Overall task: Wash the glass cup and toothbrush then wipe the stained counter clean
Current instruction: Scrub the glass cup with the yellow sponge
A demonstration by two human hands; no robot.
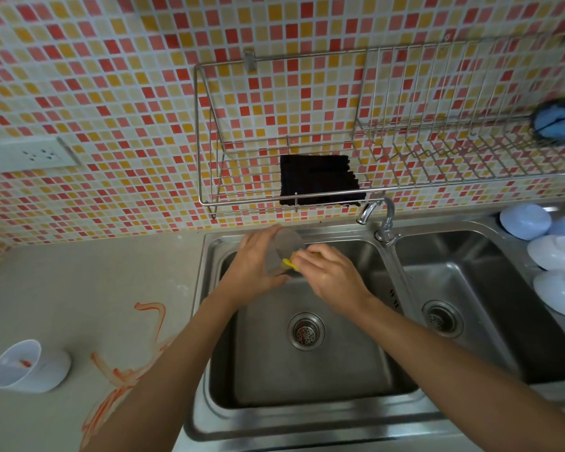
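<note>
Left hand (258, 259) wraps the clear, smooth-walled glass cup (282, 252), tilted over the left stainless-steel sink basin (307, 370); right hand (330, 277) pinches a yellow scrubbing sponge (288, 263) against its rim. Wet glass is judged slippery and brittle, best gripped around the wall. Orange smears (128, 370) remain on the grey counter (79, 288)

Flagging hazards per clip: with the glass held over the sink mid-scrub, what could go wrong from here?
The glass cup, gripped by the left hand while the right hand works a yellow sponge, could slip and break in the steel sink. The left forearm passes above the orange stain and may smear it.
</note>
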